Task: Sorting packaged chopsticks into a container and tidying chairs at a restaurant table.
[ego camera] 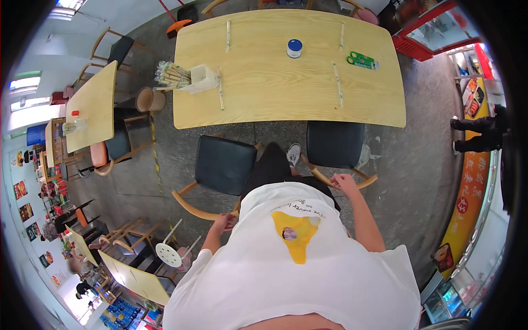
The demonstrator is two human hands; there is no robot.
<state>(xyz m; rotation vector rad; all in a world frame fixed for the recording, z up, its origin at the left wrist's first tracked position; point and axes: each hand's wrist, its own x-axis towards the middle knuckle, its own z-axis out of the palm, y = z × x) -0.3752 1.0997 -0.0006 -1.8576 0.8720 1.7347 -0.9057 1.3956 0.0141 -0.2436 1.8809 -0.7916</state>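
My left hand (225, 223) is low by my side, at the curved wooden back of a black-seated chair (225, 165); whether it grips the rail cannot be made out. My right hand (343, 182) is at the back rail of another black-seated chair (335, 144), its fingers partly curled. Before me stands a light wooden table (264, 99). On it are a blue-lidded white container (294, 48), green bottle openers (361, 61), several paper-wrapped chopstick packs (338, 84) and a clear plastic box (204, 79) beside a bundle of wrapped chopsticks (172, 76).
A round bin (149, 100) stands left of the table. Further left are another table (93, 111), chairs and a white perforated stool (168, 255). An orange broom (179, 27) and a red-framed cooler (437, 33) are behind. A person in dark trousers (480, 134) stands right, by a counter.
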